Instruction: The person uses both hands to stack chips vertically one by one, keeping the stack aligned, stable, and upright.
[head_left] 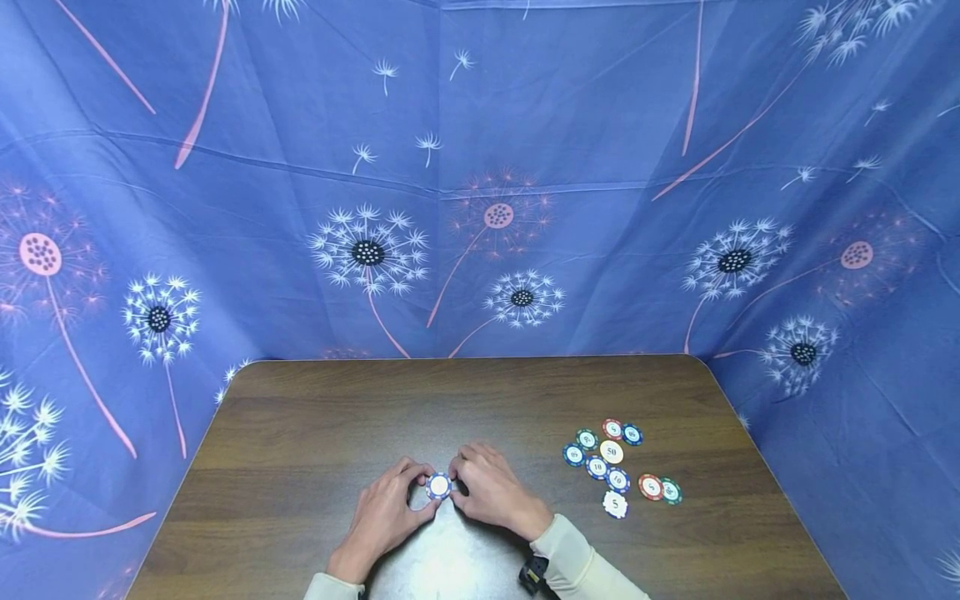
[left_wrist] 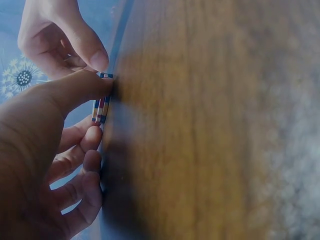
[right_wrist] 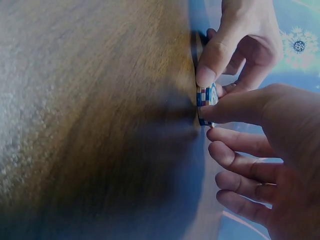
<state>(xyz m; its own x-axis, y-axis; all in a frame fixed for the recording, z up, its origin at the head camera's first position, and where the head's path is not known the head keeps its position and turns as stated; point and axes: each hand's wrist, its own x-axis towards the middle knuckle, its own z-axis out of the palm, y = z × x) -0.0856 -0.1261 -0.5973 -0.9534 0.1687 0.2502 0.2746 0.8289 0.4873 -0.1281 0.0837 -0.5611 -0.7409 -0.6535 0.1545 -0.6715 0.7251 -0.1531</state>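
Observation:
A short stack of poker chips (head_left: 438, 486) sits on the wooden table near its front middle, a blue-and-white chip on top. Thumb and forefinger of my left hand (head_left: 386, 508) pinch it from the left. From the right, my right hand (head_left: 495, 492) holds the same stack between thumb and forefinger. In the left wrist view the layered edge of the stack (left_wrist: 100, 109) shows blue, white and red bands, partly covered by the left thumb. The right wrist view shows the stack (right_wrist: 202, 95) under both thumbs, with the other right fingers loosely curled apart from it.
Several loose chips lie to the right, among them a pale 50 chip (head_left: 611, 452), a white 5 chip (head_left: 615, 504) and a red chip (head_left: 651, 487) touching a green chip (head_left: 671, 491). A blue dandelion-print cloth (head_left: 480, 108) hangs behind the table (head_left: 315, 417).

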